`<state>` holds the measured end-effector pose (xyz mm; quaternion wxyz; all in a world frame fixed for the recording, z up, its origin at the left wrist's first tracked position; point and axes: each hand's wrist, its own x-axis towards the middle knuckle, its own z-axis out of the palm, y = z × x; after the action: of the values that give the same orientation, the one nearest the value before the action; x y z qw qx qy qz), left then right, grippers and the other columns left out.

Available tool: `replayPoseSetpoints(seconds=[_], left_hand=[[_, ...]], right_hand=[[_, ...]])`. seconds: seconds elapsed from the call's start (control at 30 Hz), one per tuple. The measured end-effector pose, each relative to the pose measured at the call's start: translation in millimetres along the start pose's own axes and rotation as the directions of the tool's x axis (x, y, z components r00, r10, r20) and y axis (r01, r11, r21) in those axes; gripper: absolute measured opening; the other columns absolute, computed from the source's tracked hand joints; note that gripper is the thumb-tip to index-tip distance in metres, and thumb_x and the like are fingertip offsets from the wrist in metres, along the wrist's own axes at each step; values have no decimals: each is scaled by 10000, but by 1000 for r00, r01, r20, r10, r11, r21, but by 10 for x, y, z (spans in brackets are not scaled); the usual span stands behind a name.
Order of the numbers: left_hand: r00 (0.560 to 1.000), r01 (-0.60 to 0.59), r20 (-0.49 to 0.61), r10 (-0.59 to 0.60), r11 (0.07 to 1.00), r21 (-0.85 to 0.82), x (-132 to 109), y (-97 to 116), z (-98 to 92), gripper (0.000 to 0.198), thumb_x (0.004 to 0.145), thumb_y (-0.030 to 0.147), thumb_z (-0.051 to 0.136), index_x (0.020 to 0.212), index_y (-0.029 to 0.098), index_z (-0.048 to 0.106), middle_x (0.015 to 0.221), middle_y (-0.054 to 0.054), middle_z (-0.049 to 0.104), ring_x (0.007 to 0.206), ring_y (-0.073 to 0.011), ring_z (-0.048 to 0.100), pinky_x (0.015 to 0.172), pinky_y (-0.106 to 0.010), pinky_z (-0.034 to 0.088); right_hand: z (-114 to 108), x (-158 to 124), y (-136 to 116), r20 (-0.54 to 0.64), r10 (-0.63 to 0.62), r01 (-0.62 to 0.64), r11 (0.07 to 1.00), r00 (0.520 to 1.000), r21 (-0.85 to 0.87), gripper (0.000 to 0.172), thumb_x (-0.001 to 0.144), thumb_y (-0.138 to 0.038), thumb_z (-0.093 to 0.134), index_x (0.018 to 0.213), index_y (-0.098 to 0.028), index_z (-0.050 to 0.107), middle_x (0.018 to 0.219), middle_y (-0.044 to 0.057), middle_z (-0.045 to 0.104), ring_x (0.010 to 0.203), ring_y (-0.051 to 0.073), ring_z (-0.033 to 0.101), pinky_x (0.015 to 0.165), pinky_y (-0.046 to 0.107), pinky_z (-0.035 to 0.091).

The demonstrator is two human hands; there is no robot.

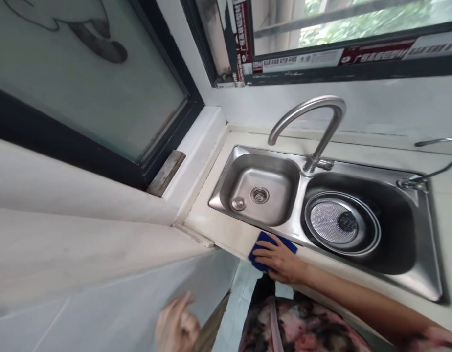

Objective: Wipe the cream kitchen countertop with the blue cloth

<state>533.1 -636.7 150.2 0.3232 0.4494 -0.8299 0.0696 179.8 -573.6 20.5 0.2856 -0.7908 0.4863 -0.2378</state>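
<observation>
My right hand [282,261] presses a blue cleaning cloth [261,238] onto the cream countertop [220,229] at its front edge. The fingers lie over the cloth, and part of it folds down past the edge. Just behind it is a double-bowl steel sink [303,190]. My left hand [178,322] hangs low at the left, away from the counter, near the grey tiled wall. It is smeared by motion, its fingers look bent, and nothing can be made out in it.
A curved tap [323,100] rises behind the bowls. The left bowl holds a small drain plug [238,203]. In the right bowl stands a round steel basin [371,232] with a perforated strainer [330,222] and a dark scouring pad [348,222]. A thin metal spout [440,168] stands at the right.
</observation>
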Motion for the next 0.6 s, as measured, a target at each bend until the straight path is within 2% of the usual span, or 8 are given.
replayPoseSetpoints(seconds=[0.03, 0.1, 0.2, 0.3, 0.37, 0.53, 0.6], left_hand=[[998, 15, 57, -15, 1000, 4, 20, 149, 179, 244, 906, 182, 525, 984, 208, 755, 736, -9, 797, 637, -136, 730, 613, -222, 558], [970, 152, 194, -146, 988, -16, 3, 385, 494, 270, 945, 230, 507, 1066, 205, 747, 764, -1, 808, 618, -124, 735, 535, -189, 528], [837, 412, 407, -367, 911, -27, -123, 529, 777, 346, 964, 300, 451, 1130, 193, 736, 806, -9, 818, 617, -135, 743, 498, -198, 523], [706, 542, 535, -464, 840, 14, -282, 517, 836, 375, 943, 328, 443, 1137, 207, 741, 863, -23, 825, 624, -160, 747, 542, -239, 555], [657, 584, 571, -492, 812, 27, -391, 488, 805, 377, 925, 332, 447, 1121, 218, 749, 859, -31, 824, 629, -184, 751, 558, -268, 569], [623, 639, 561, -545, 768, 36, -699, 375, 680, 393, 927, 371, 432, 1091, 231, 760, 849, -49, 822, 704, -220, 771, 593, -291, 596], [611, 650, 551, -568, 758, 61, -808, 302, 644, 393, 933, 386, 435, 1102, 240, 758, 860, -49, 823, 704, -217, 770, 594, -286, 597]], right_hand=[[-24, -180, -27, -16, 41, -41, 999, 999, 5, 537, 821, -251, 638, 1353, -321, 620, 1377, 46, 656, 1427, 290, 436, 1248, 592, 98], [-43, -427, -71, -45, 118, -117, 993, 992, 15, 473, 858, -291, 633, 1329, -339, 629, 1378, 43, 656, 1424, 288, 443, 1250, 583, 92], [-9, -435, -101, -59, 190, -189, 982, 980, 17, 352, 909, -322, 618, 1256, -347, 663, 1346, 49, 673, 1369, 298, 486, 1218, 593, 136], [61, -52, -90, -52, 188, -189, 982, 981, -5, 319, 909, -294, 625, 1223, -325, 675, 1324, 57, 681, 1322, 302, 496, 1172, 586, 188], [114, 321, -70, -53, 141, -142, 989, 989, -29, 313, 904, -262, 623, 1210, -310, 673, 1317, 44, 680, 1316, 291, 479, 1160, 568, 189], [223, 1293, -29, -24, -5, 4, 998, 1000, -64, 247, 923, -237, 590, 1145, -280, 688, 1285, 25, 687, 1268, 275, 459, 1126, 566, 193], [255, 1649, -30, -5, -27, 27, 998, 1000, -62, 240, 939, -234, 569, 1140, -262, 697, 1307, 39, 679, 1269, 280, 447, 1111, 568, 198]])
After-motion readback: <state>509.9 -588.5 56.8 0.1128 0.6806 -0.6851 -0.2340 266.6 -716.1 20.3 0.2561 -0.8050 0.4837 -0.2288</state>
